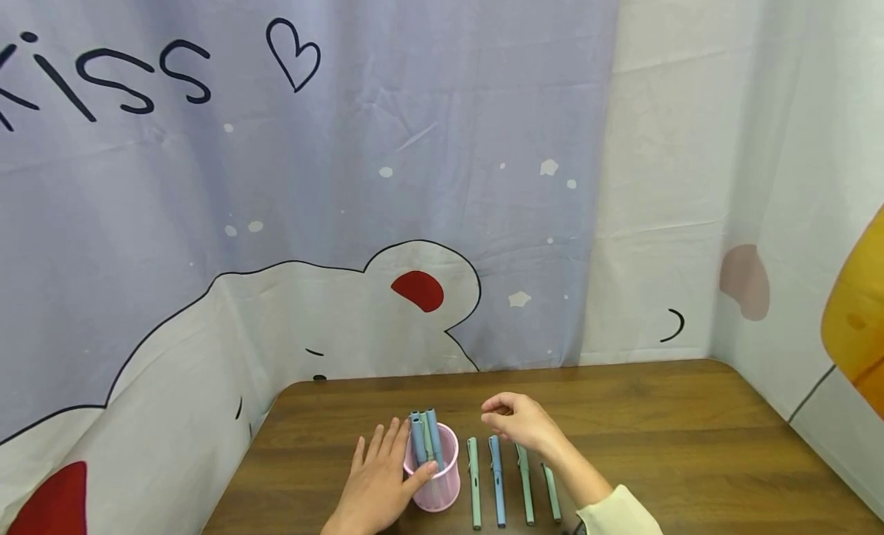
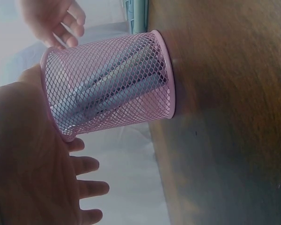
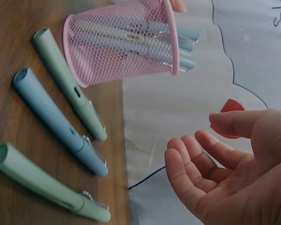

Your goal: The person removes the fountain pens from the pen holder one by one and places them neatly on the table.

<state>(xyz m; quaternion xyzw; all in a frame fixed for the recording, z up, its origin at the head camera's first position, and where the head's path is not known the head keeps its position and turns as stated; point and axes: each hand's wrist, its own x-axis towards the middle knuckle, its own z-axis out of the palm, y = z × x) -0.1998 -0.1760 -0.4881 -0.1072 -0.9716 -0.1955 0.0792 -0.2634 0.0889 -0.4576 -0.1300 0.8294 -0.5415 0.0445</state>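
A pink mesh pen cup stands upright with several blue and green pens in it. My left hand rests against the cup's left side and rim, thumb toward the front, its fingers stretched out past the cup in the left wrist view. To the right of the cup, a row of pens lies on the table: a green pen, a blue pen, another green pen and a partly hidden green pen. My right hand hovers above the row, fingers loosely bent and holding nothing.
The brown wooden table reaches back to a printed curtain with cartoon shapes. More of the curtain hangs along the left and right sides.
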